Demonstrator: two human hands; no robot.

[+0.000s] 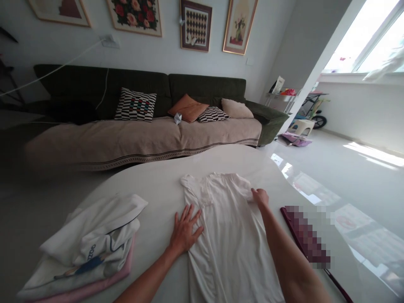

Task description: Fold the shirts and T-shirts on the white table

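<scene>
We have the white garment [230, 235] laid out on the desk [158, 185], toward six o'clock in our view. Our left hand [186, 231] rests palm down at its nine o'clock edge, fingers spread. Our right hand [261, 197] pinches the sleeve [243, 189] at its one o'clock corner. A pile of clothes [91, 240] lies at eight o'clock, a dark red item [304, 235], partly pixelated, at four, and the sofa [208, 85] stands beyond at twelve.

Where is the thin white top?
The thin white top lies in the head view's lower middle, on the smooth white table, right of the piled white-and-pink clothes.
</scene>
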